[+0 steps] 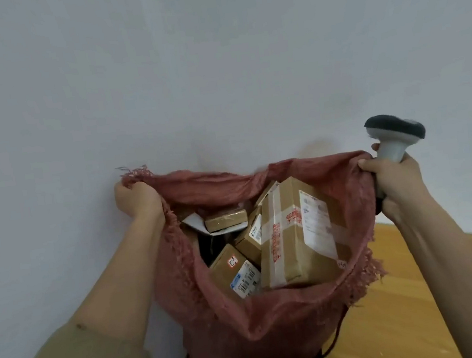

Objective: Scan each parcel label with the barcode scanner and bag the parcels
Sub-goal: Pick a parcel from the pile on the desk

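Both hands hold the mouth of the sack wide apart. His or her left hand [136, 201] has its fingers curled tight round the frayed rim on the far left, while the right hand [393, 186] pinches the opposite rim under the thumb and, in the same grip, clasps the handle of the barcode scanner [393, 141], whose dark head sticks up above the knuckles.

Between them hangs the red woven sack [261, 318], its open top facing up, set against a pale wall [214, 62] with a strip of wooden floor [422, 304] showing at the right.

Inside, the biggest thing is a tall taped cardboard parcel [291, 231] standing on end at the right, a white label on its side. Lower left of it lies a smaller box [234, 271] with a barcode label, another small box [250, 236] is wedged between the two, and a flat brown packet [226, 220] rests near the back on something white.
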Demonstrator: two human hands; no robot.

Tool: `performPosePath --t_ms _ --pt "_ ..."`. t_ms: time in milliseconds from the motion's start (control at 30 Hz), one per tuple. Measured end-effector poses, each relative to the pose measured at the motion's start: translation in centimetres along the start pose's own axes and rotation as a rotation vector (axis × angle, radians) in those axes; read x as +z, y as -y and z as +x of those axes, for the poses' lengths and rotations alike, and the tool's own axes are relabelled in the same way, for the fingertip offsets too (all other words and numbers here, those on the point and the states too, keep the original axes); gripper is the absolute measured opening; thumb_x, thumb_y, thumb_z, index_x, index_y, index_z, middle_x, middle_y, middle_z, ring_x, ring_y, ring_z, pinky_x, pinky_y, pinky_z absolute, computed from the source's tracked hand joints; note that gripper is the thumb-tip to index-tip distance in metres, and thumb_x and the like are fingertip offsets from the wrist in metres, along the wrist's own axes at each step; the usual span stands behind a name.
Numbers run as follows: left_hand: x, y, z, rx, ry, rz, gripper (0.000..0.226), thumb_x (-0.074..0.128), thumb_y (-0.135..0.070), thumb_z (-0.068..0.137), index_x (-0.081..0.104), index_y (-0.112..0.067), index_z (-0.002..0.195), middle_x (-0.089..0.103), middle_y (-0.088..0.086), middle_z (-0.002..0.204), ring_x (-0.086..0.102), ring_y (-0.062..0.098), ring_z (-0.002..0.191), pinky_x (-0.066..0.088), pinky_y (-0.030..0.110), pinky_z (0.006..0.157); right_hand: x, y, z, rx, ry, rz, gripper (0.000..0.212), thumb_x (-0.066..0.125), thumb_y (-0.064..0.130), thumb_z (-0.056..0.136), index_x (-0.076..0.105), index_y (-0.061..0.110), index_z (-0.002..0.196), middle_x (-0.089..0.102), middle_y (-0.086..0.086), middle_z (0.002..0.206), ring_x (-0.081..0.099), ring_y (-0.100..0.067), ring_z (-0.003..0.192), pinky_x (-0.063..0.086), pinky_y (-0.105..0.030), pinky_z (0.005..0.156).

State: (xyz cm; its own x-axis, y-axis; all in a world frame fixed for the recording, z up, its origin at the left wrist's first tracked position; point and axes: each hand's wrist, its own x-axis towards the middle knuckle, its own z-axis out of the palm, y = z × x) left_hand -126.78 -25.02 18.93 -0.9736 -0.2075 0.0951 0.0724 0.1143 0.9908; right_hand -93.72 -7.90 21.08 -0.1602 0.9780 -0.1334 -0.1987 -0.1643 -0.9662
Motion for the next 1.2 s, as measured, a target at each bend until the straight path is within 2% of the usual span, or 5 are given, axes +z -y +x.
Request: performPosePath --t_ms 200,567,867,1000,1200 --pt "-1.9 -2.0 0.7 0.245 -0.189 -0.036 0.03 0.034 0.002 0.092 0.061 0.001 0.105 0.063 0.018 0.105 0.058 0.026 0.103 0.032 0.002 0.075 -3.3 2.0 1.2 -0.119 -0.05 0.146 0.034 0.072 0.004 0.077 0.059 0.024 0.101 0.061 0.004 0.079 0.064 -0.009 0.066 0.057 -0.026 0.062" --pt "-1.8 1.6 -4.5 -0.078 0.079 0.236 0.026 0.045 -0.011 0.094 0.054 -0.001 0.116 0.058 0.019 0.122 0.06 0.03 0.11 0.045 0.031 0.087 -8.3 -3.4 2.9 0.206 -0.052 0.016 0.032 0.068 -0.004 0.085 0.056 0.009 0.111 0.062 -0.009 0.088 0.063 -0.022 0.07 0.056 -0.042 0.076" --pt "-3.5 2.4 -12.0 -0.265 0.254 0.779 0.13 0.086 -0.052 0.062 0.004 -0.003 0.151 0.012 0.022 0.155 0.013 0.038 0.144 0.018 0.052 0.114 -10.9 -3.6 3.2 0.299 0.057 -0.071 0.027 0.076 0.003 0.082 0.056 0.009 0.1 0.062 -0.009 0.081 0.06 -0.017 0.06 0.051 -0.029 0.054" --pt "-5.5 4.1 -15.5 -0.323 0.413 0.984 0.118 0.083 -0.03 0.074 -0.002 -0.01 0.152 0.014 0.02 0.153 0.021 0.039 0.141 0.031 0.049 0.112 -12.0 -3.8 2.9 0.311 0.091 -0.09 0.021 0.072 0.0 0.083 0.056 0.008 0.093 0.055 -0.007 0.07 0.051 -0.008 0.039 0.043 -0.022 0.04" --pt "-9.7 5.2 -17.8 -0.252 0.172 0.95 0.083 0.058 0.008 0.082 0.016 -0.021 0.148 0.015 0.018 0.148 0.032 0.04 0.128 0.039 0.045 0.098 -13.6 -3.6 2.3 0.399 0.113 -0.115 0.02 0.066 -0.003 0.087 0.053 0.012 0.091 0.051 -0.005 0.066 0.047 -0.012 0.045 0.043 -0.022 0.039"
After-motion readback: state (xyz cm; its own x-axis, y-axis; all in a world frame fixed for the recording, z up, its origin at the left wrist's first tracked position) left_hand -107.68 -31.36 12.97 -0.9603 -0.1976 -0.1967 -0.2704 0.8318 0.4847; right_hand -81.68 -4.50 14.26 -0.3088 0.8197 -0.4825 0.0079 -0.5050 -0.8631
